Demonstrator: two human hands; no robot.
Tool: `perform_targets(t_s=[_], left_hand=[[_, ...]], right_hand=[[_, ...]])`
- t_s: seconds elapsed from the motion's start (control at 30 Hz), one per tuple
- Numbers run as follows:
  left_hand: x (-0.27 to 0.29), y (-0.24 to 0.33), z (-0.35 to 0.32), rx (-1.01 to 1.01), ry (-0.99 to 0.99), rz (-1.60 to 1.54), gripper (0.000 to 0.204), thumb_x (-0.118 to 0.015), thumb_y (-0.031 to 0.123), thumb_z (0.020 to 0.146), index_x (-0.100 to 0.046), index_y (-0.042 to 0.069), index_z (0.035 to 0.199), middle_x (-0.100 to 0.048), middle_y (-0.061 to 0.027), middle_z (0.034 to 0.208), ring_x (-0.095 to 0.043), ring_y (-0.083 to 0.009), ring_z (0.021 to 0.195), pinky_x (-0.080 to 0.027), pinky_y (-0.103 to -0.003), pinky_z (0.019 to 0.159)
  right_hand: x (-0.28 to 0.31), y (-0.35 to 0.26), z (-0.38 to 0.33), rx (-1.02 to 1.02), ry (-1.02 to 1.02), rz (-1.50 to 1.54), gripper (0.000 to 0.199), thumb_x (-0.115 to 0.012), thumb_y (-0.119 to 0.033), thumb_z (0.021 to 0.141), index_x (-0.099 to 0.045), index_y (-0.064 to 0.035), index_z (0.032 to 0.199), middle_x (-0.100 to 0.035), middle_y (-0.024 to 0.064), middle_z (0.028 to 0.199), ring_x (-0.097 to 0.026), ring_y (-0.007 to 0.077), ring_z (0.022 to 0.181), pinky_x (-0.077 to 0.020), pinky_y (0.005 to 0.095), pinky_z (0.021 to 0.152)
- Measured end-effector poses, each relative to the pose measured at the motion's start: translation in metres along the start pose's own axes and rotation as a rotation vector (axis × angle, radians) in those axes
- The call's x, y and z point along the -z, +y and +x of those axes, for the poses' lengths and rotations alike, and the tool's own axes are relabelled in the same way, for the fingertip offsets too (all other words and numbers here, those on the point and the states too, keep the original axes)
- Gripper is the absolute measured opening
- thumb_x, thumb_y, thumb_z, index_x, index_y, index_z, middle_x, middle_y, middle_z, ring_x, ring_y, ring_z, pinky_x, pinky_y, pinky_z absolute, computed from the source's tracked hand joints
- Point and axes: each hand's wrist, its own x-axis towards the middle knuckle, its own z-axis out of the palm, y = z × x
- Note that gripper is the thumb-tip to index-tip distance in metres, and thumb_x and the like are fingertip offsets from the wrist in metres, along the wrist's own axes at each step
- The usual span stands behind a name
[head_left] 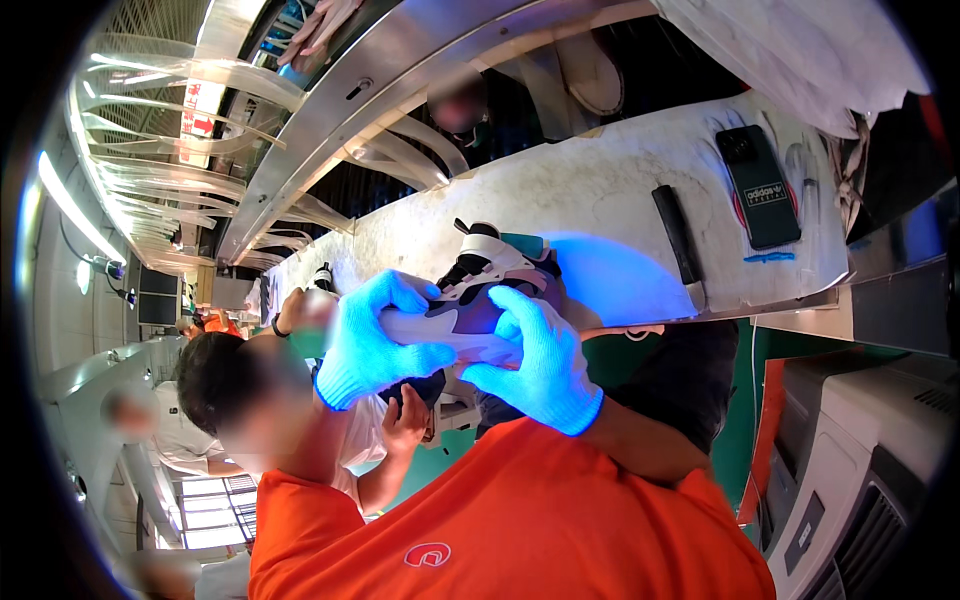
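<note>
Here, in the head view, 2 gloved hands hold a sneaker (pixel 478 300) between them, close to the person's chest and just in front of the near edge of a long white worktable (pixel 600 190). The left hand (pixel 375 340), in a glove that glows light blue, wraps over the shoe's pale sole side, fingers curled around it in a firm grasp. The right hand (pixel 535 360), gloved the same way, grips the shoe from the other side, its fingers pressed on the sole edge. The sneaker lies tilted, with its white, black and purple upper turned toward the table. A patch of blue light falls on the tabletop just beyond the shoe.

On the table to the right lies a dark phone (pixel 758 187), and beside it a long black tool (pixel 678 240) with a pale tip, well apart from the hands. A curved metal rail (pixel 400 90) runs above the table. Below the left hand, another person's bare hand (pixel 408 420) shows near a second shoe part. The wearer's orange shirt (pixel 500 520) fills the lower edge.
</note>
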Motion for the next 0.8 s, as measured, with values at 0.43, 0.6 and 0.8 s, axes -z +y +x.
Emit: perform_targets(t_s=[0.43, 0.6, 0.8], left_hand=[[0.0, 0.0, 0.001, -0.064, 0.018, 0.041, 0.063, -0.109, 0.039, 0.068, -0.065, 0.004, 0.097, -0.077, -0.0158, 0.119, -0.075, -0.0239, 0.114, -0.059, -0.037, 0.097], [-0.002, -0.007, -0.001, -0.078, 0.022, -0.018, 0.065, -0.11, 0.04, 0.067, -0.066, 0.003, 0.098, -0.078, -0.0171, 0.121, -0.075, -0.0234, 0.109, -0.06, -0.037, 0.095], [0.004, -0.019, -0.002, -0.138, -0.012, 0.02, 0.064, -0.111, 0.036, 0.066, -0.067, 0.002, 0.099, -0.078, -0.018, 0.122, -0.076, -0.0239, 0.104, -0.061, -0.037, 0.089]], right_hand=[[0.003, 0.013, -0.008, 0.147, 0.066, -0.015, 0.056, -0.104, -0.025, 0.074, -0.067, -0.0087, 0.113, -0.063, 0.0104, 0.103, -0.065, 0.0341, 0.093, -0.0551, 0.049, 0.077], [0.001, 0.018, -0.002, 0.155, 0.096, -0.011, 0.055, -0.103, -0.023, 0.074, -0.067, -0.0097, 0.113, -0.064, 0.0086, 0.102, -0.066, 0.0333, 0.094, -0.0558, 0.0484, 0.077], [0.002, 0.014, 0.0, 0.039, 0.04, 0.021, 0.06, -0.103, -0.022, 0.073, -0.067, -0.0076, 0.119, -0.067, 0.011, 0.106, -0.07, 0.0354, 0.098, -0.0591, 0.0491, 0.081]])
